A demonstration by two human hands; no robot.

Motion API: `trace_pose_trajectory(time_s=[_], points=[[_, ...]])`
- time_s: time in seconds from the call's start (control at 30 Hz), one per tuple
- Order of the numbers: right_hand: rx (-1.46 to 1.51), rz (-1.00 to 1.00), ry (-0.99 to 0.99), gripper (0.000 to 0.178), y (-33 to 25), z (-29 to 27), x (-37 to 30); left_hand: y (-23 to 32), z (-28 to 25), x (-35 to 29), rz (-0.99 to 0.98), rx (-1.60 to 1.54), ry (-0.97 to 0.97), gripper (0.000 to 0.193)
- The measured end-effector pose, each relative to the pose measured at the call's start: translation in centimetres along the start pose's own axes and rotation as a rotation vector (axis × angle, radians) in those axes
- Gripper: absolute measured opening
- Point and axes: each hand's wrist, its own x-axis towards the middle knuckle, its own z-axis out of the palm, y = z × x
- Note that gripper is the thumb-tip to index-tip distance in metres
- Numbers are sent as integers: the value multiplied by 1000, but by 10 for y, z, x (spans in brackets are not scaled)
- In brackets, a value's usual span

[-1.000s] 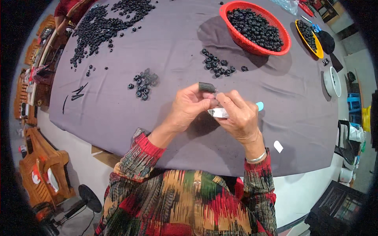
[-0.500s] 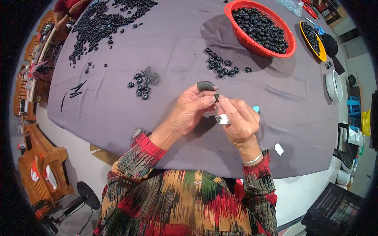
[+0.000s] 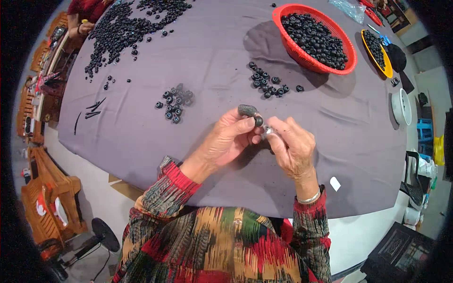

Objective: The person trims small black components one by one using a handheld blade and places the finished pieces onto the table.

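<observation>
My left hand (image 3: 225,140) wears a dark grey finger cover (image 3: 247,110) on its index finger. Between that finger and the thumb sits a small round black bead-like piece (image 3: 258,121). Close by on the right, my right hand (image 3: 296,147) has its fingers curled in a pinch. A small whitish, shiny thing (image 3: 268,130) shows at its fingertips, too blurred to name. Beyond my hands lie two small groups of similar black pieces, the left group (image 3: 175,106) and the right group (image 3: 266,82), many with ring-like openings on top.
A red basket (image 3: 278,29) full of black pieces stands at the far right, beside a yellow plate (image 3: 388,70) and a white bowl (image 3: 401,107). A large spread of pieces (image 3: 118,35) lies far left, near another person's hand (image 3: 86,28). Thin black strips (image 3: 93,113) lie left.
My right hand has drawn slightly away to the right from the left fingertips. The round black piece in my left hand now shows more fully. The other person's hand has shifted.
</observation>
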Motion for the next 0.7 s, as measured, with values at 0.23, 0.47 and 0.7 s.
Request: trace_pose_trajectory(time_s=[0.23, 0.47, 0.7], points=[[-32, -9, -48, 22, 0, -4, 2, 0, -3, 1, -68, -25, -46, 8], [-13, -1, -57, 20, -1, -6, 1, 0, -5, 1, -68, 22, -80, 9], [14, 2, -77, 20, -1, -7, 2, 2, -6, 0, -70, 35, -104, 9]])
